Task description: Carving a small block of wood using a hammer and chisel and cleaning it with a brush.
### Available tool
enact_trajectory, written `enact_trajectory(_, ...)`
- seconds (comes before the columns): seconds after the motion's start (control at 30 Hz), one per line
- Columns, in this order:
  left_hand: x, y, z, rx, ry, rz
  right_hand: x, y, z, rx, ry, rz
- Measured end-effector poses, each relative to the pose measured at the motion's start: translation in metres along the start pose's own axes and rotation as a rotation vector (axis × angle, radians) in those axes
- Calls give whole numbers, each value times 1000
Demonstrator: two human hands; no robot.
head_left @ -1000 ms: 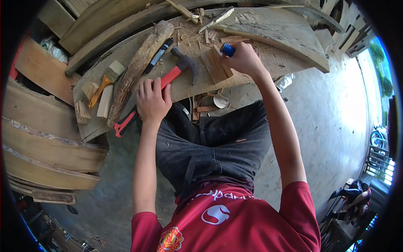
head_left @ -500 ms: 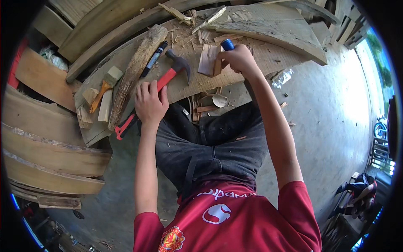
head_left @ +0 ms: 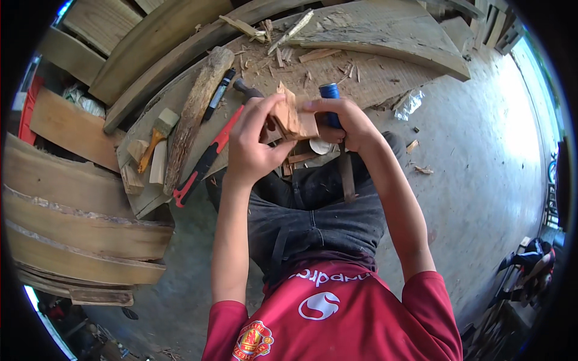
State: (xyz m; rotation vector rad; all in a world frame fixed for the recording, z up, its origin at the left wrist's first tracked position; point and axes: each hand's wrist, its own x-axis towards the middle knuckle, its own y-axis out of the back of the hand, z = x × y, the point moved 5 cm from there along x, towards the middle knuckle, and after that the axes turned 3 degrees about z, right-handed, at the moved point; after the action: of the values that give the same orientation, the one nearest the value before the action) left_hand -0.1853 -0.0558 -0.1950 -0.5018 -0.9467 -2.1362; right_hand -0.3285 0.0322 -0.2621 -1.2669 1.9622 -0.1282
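My left hand (head_left: 250, 141) is closed around a split, pale wood block (head_left: 290, 117) and holds it up above the near edge of the bench plank. In my right hand (head_left: 358, 126) is a chisel (head_left: 329, 91) with a blue handle. Its flat blade (head_left: 347, 174) points back over my lap. The right thumb reaches to the block's right side and seems to touch it. Left of my left hand, a claw hammer (head_left: 221, 138) with a red and black handle lies on the plank, its head partly hidden.
A marker-like pen (head_left: 220, 93) lies beside a rough wood strip (head_left: 195, 111). Further left are a brush (head_left: 155, 141) and small wood blocks (head_left: 158, 165). Chips and splinters (head_left: 292, 30) litter the thick bench plank (head_left: 385, 84). Crumpled clear plastic (head_left: 409, 105) lies to the right.
My left hand has let go of the hammer and taken hold of the wood block, which is now lifted off the plank. My right hand has come nearer to me with the chisel.
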Motion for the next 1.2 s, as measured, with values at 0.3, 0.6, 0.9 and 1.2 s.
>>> enact_trajectory(0.3, -15, -32, -27, 29, 336, -208, -85, -19, -90, 102, 1020, -176)
enact_trajectory(0.6, -11, -35, -34, 60, 241, -157, -85, -67, -105, -159, 1285, -241)
enact_trajectory(0.9, -16, -32, -35, 1, 366, -183, -99, -83, -117, -38, 974, -225)
enact_trajectory(1.2, -18, -30, -37, -22, 361, -164, -83, -86, -120, 6, 962, -278)
